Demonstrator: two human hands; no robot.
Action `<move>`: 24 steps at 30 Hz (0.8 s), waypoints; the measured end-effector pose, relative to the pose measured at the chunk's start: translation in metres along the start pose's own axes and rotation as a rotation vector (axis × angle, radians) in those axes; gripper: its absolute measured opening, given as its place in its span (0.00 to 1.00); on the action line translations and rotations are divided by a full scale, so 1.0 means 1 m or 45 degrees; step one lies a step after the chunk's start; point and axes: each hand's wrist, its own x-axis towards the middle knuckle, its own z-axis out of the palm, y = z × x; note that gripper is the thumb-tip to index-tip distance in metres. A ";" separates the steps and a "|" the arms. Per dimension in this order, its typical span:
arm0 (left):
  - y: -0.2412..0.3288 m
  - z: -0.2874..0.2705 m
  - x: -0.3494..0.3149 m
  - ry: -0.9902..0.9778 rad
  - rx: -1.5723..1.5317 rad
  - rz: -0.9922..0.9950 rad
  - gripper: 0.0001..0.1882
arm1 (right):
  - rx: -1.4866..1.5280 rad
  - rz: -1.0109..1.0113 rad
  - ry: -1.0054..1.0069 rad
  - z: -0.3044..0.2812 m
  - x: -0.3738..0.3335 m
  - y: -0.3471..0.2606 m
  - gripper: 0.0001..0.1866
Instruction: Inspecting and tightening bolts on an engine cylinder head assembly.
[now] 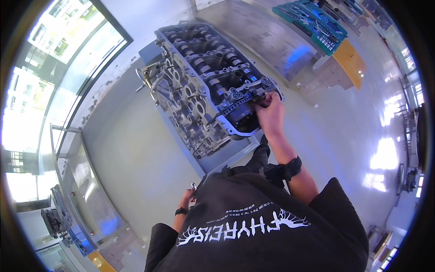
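A metal engine (199, 90) stands in front of me, its top uncovered so that the camshafts (213, 56) show in rows. At its near end a timing chain (238, 106) runs across beside dark round parts. My right hand (271, 115) reaches into this near right corner, fingers curled and pressed together among the parts; what they pinch, if anything, is hidden. Low at my left side, away from the engine, my left hand (186, 199) is closed round a shiny metal tool (194, 186). Only the tool's bright rounded end sticks out, so its kind cannot be made out.
The engine rests on a grey stand (226, 158). Beyond it to the right, a metal-topped bench (267, 41) carries a green case (312, 22) of sockets and tools; a yellow panel (351, 61) is beside it. At left stand another metal bench (84, 181) and large windows.
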 end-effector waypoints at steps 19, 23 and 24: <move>-0.001 -0.002 0.005 -0.128 0.000 0.031 0.25 | -0.132 -0.033 0.022 0.000 0.005 0.008 0.16; -0.008 0.000 0.009 -0.091 0.001 -0.028 0.25 | -0.125 -0.069 0.043 0.004 0.007 0.016 0.17; -0.010 0.000 0.011 -0.074 0.013 -0.051 0.25 | -0.125 -0.088 0.023 0.003 0.007 0.016 0.17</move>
